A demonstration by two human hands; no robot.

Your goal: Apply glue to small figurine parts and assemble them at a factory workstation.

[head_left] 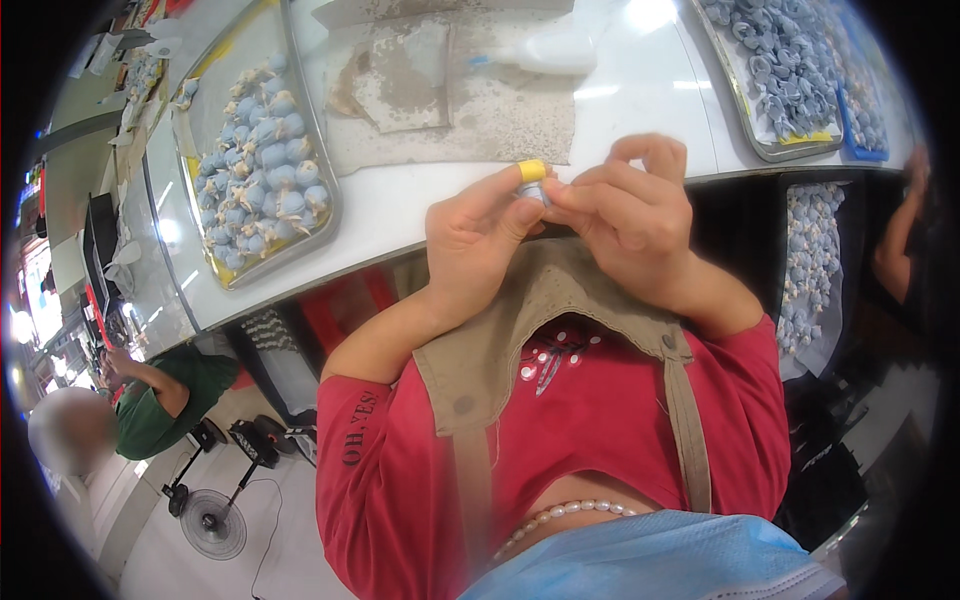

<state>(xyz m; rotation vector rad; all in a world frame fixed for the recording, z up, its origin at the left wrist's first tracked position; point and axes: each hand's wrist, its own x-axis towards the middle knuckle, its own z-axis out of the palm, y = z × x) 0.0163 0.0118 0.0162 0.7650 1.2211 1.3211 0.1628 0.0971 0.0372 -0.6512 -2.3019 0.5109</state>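
Note:
Close to the table's near edge, my left hand [472, 238] and my right hand [640, 215] meet at the fingertips. Between them is a small blue-grey piece [534, 191], mostly covered by the fingers. My left thumb and index finger pinch it from one side; a yellow cover [532, 171] wraps the index fingertip. From the other side, the right thumb and index finger close on it, while the other right fingers are bent above. Left of my hands, a metal tray [330, 215] holds many round blue-grey pieces with cream bits.
Ahead lies a stained mat [500, 125] with a white bottle [550, 53] with a blue tip. At the far right, a tray [740, 120] holds grey-blue cup-shaped pieces, beside a blue tray [868, 150]. Below is another loaded tray [810, 270]. A person in green [170, 400] works at left.

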